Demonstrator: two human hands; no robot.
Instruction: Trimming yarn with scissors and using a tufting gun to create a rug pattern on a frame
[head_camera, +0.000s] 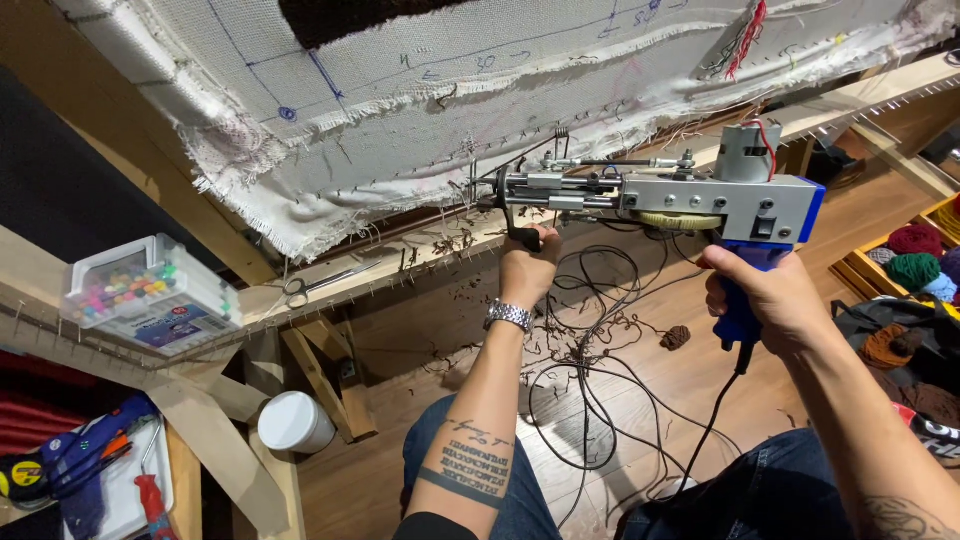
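Note:
I hold a tufting gun (660, 195), grey metal with a blue grip, level in front of a white backing cloth (450, 80) stretched on a wooden frame (400, 270). My right hand (770, 295) is closed around the blue rear handle. My left hand (528, 265), with a metal watch on the wrist, grips the black front handle under the gun's nose. The needle end (480, 185) sits at the cloth's frayed lower edge. A black cord (715, 420) hangs from the grip.
Scissors (320, 283) lie on the frame's rail. A clear box of coloured pins (150, 295) sits at left, a white tub (295, 422) below it. Dark yarn and cables (590, 350) tangle on the wooden floor. Yarn balls (915, 260) fill a crate at right.

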